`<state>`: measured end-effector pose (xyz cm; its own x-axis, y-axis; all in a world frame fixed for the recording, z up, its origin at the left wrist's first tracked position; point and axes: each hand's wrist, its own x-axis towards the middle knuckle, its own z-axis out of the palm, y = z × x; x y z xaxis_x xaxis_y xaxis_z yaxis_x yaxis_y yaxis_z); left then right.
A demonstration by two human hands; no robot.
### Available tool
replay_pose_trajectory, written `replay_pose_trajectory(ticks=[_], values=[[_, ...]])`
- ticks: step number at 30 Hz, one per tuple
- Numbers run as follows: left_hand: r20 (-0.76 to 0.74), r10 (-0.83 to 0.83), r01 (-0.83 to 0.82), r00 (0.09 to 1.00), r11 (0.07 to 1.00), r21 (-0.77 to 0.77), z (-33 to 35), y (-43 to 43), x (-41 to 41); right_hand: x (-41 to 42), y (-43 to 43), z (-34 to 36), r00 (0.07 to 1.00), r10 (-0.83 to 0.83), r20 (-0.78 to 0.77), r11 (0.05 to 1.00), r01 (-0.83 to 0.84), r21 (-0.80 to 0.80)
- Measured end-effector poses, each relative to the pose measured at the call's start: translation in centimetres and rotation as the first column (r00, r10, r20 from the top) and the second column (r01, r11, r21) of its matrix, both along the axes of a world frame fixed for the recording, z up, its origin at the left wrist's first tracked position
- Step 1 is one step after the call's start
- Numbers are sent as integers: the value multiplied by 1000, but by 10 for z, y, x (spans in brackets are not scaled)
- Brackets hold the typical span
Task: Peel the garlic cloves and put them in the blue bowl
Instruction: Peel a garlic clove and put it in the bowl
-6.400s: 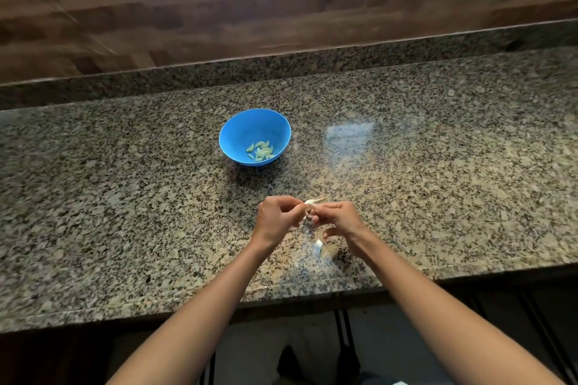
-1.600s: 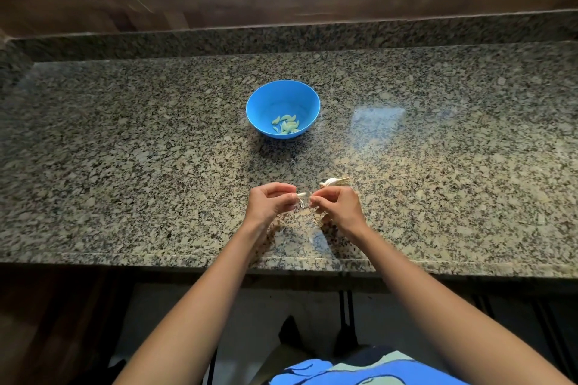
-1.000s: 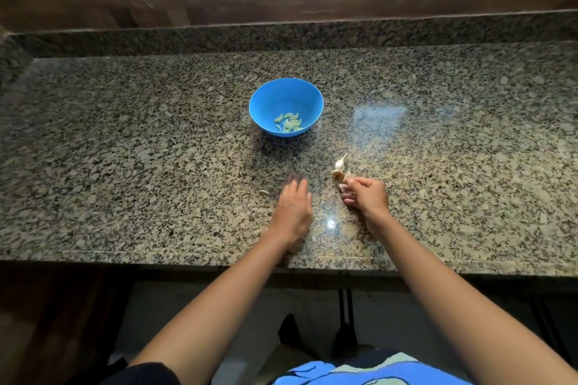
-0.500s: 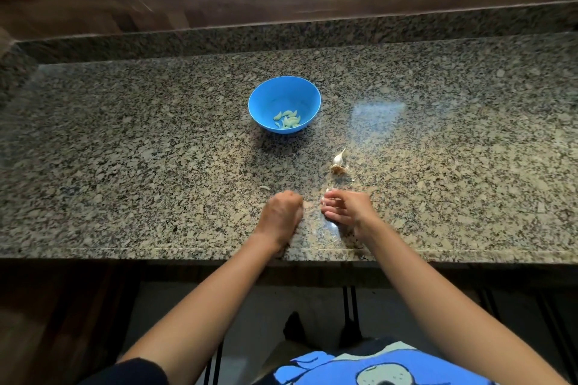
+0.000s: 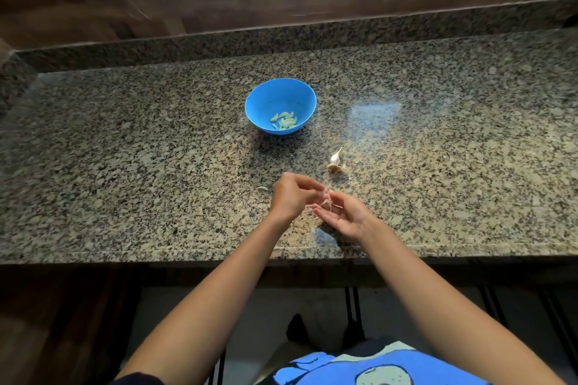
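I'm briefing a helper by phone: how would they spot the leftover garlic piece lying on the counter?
On the granite counter, find the blue bowl. Nearer the counter's front edge, slightly right, lies the leftover garlic piece. It alone is white, pointed, with a brown rooty base; the bowl's peeled cloves are pale green.

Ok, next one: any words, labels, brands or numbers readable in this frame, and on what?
No text can be read anywhere.
The blue bowl is plain.
The granite counter bears no marking.
The blue shirt shows only part of a cartoon picture, with no letters in view.
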<state>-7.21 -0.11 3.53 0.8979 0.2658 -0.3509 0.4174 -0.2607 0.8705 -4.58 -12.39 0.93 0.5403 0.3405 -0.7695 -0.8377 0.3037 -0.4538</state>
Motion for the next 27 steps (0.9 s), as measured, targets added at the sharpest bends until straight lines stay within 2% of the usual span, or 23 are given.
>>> replay_pose_trajectory(ticks=[1, 3, 5, 6, 7, 8, 9, 10, 12, 14, 19, 23, 27], values=[[16, 23, -23, 1000, 999, 26, -3, 5, -3, 1, -1, 0, 1000, -8, 7, 1000, 8, 0], [94, 33, -49, 995, 984, 173, -15, 19, -15, 3, -3, 0, 999, -31, 32, 999, 31, -26], [144, -98, 48, 985, 948, 313, -31, 36, -33, 5, -7, 0, 996, -78, 51, 996, 80, -42], [102, -229, 175, 968, 909, 378, -40, 43, -42, 6, -10, 0, 992, -110, 56, 993, 112, -47], [9, -376, 330, 927, 824, 460, -48, 48, -51, 8, -14, 0, 989, -139, 58, 988, 142, -53], [-111, -489, 463, 865, 694, 551, -57, 51, -58, 9, -17, -1, 985, -163, 59, 984, 166, -60], [-215, -546, 545, 810, 564, 620, -64, 53, -63, 10, -20, -1, 981, -184, 60, 980, 188, -63], [-278, -567, 584, 775, 475, 658, -68, 51, -65, 10, -24, -1, 977, -203, 64, 977, 206, -61], [-322, -595, 616, 736, 394, 682, -68, 40, -58, 11, -30, -2, 969, -232, 78, 969, 237, -61], [-320, -623, 623, 714, 356, 696, -68, 20, -43, 11, -37, -4, 962, -254, 101, 961, 263, -86], [-282, -634, 585, 720, 336, 738, -74, -1, -21, 9, -60, -10, 924, -354, 143, 917, 373, -140], [-255, -700, 590, 667, 287, 755, -79, -13, -7, 5, -68, -14, 912, -382, 151, 905, 402, -137], [-227, -689, 577, 688, 330, 748, -81, -33, 18, 3, -72, -15, 904, -397, 159, 898, 418, -138]])
